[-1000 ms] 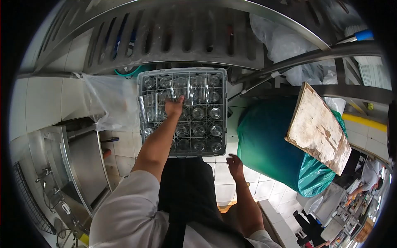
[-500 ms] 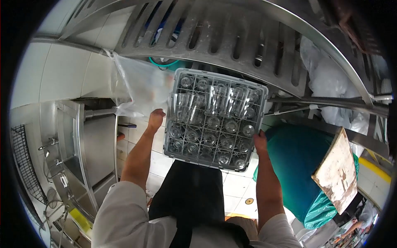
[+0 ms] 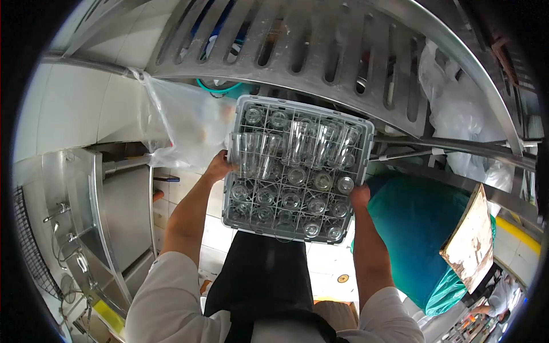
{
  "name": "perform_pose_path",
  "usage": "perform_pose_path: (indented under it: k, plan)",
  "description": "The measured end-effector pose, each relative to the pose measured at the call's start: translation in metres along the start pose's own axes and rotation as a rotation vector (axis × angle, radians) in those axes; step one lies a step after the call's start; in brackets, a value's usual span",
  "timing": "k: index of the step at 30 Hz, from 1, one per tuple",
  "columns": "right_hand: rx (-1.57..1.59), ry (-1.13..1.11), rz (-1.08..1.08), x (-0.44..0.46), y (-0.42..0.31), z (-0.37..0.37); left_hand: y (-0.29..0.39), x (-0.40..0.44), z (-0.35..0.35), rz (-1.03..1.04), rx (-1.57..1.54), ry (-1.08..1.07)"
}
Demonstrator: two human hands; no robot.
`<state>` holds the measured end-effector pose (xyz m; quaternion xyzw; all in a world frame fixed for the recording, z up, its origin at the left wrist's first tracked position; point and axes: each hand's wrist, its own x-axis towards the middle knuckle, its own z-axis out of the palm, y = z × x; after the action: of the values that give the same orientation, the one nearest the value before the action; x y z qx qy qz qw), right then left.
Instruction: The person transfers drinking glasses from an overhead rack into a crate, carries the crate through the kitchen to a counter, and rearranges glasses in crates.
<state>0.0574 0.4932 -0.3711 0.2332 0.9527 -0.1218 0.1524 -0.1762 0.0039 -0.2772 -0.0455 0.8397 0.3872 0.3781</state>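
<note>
A grey plastic glass rack (image 3: 366, 148) is held up in front of my body, over the tiled floor. Many of its square compartments hold clear drinking glasses (image 3: 296, 175), most with their round bases facing me. Several taller glasses (image 3: 297, 143) lie tilted across the upper and left part. My left hand (image 3: 219, 167) is closed around the rack's left side, its fingertips hidden by the rim. On the opposite side, my right hand (image 3: 360, 196) grips the rack's right edge, with its fingers partly hidden too.
A slotted metal shelf (image 3: 274, 51) arches just beyond the rack. Clear plastic sheeting (image 3: 189, 114) hangs at left, above a steel sink unit (image 3: 128, 200). At right stand a large green bin (image 3: 417, 240) and a worn board (image 3: 472, 240). Another person (image 3: 503, 297) is at far lower right.
The view has shifted slightly, and the rack sits a little lower in it. Both hands keep their hold on its sides; the glasses stay in about the same arrangement.
</note>
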Motion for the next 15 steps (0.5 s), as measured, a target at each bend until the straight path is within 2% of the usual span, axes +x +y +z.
perform_pose_path:
  k: [4,6,10,13,15]
  plan:
    - [0.062,0.087,0.065,-0.012,-0.03,-0.038,-0.001,0.002,0.012,0.076,-0.071,0.07]
    - [0.103,0.119,0.066,-0.012,-0.034,-0.042,-0.005,0.007,0.012,0.069,0.026,0.109]
    - [0.078,0.09,0.101,-0.027,-0.056,-0.068,0.01,-0.007,0.01,0.11,0.115,0.163]
    - [0.155,0.054,0.222,-0.034,-0.048,-0.052,0.025,-0.029,0.0,0.132,0.109,0.132]
    - [0.269,0.012,0.306,-0.053,-0.056,-0.069,-0.013,-0.017,-0.004,0.233,-0.089,0.108]
